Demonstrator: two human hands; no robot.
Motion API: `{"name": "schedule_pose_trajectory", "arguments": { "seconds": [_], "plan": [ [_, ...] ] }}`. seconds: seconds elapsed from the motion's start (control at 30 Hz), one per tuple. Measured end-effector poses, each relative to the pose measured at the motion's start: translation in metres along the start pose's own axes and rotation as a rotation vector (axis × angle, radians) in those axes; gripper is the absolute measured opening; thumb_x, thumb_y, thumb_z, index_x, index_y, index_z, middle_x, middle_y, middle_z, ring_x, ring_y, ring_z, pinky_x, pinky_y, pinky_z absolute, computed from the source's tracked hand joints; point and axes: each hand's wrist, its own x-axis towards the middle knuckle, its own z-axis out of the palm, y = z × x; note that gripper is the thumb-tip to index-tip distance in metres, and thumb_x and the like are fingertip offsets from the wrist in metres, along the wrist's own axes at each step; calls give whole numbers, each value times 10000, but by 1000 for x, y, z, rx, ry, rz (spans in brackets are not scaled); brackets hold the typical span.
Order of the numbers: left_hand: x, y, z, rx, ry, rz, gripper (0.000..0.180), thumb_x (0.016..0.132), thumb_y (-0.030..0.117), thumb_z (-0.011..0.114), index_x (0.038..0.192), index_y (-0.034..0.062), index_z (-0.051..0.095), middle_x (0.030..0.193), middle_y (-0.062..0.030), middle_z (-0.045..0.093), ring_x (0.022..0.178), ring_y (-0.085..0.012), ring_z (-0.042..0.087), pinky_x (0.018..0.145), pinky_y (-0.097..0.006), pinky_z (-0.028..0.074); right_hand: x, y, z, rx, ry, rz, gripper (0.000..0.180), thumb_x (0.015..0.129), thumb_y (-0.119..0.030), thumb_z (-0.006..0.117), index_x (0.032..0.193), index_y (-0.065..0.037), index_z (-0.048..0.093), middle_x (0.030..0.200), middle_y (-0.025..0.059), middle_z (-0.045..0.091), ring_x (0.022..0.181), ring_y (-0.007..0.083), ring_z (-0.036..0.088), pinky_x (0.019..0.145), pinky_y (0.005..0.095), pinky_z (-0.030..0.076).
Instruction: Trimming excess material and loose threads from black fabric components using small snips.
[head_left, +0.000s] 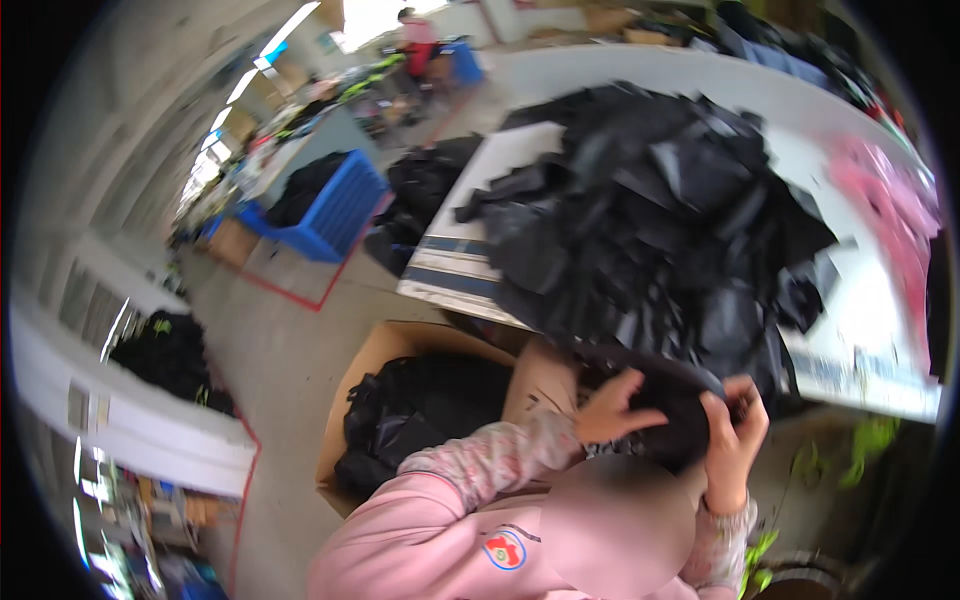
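My left hand (610,405) and my right hand (735,430) both grip a dark, rounded black fabric piece (672,425), held close to my chest just below the table's near edge. My left fingers lie across its top left, and my right hand curls around its right side. Pink patterned sleeves cover both forearms. Right above my hands, a big heap of black fabric pieces (660,210) covers the white table (860,300).
An open cardboard box (385,345) with black fabric in it stands on the floor to my left. Further left is a blue crate (340,215). Pink fabric (890,200) lies at the table's right side. A person in red (415,40) stands far back.
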Motion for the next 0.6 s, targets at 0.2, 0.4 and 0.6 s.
{"name": "schedule_pose_trajectory", "arguments": {
  "seconds": [0.2,0.4,0.6],
  "plan": [
    [-3,-41,23,-323,104,-254,134,954,160,601,1031,52,620,980,49,589,985,-54,523,872,-235,428,-11,28,-16,356,-100,77,168,831,-34,677,949,-22,558,822,-27,532,752,63,489,698,213,403],
    [-7,-30,6,-465,-191,-349,289,991,318,538,988,46,639,886,104,579,825,-17,489,764,-222,406,1,28,-7,599,-16,209,152,909,-144,661,1008,-59,583,986,15,606,899,107,578,856,255,463],
    [4,26,-19,-470,-432,-159,358,992,344,527,804,51,607,740,113,476,720,-8,412,672,-225,366,13,35,-27,597,200,320,347,881,-284,690,1116,-49,591,1117,71,595,1013,179,577,875,342,479]
  ]
}}
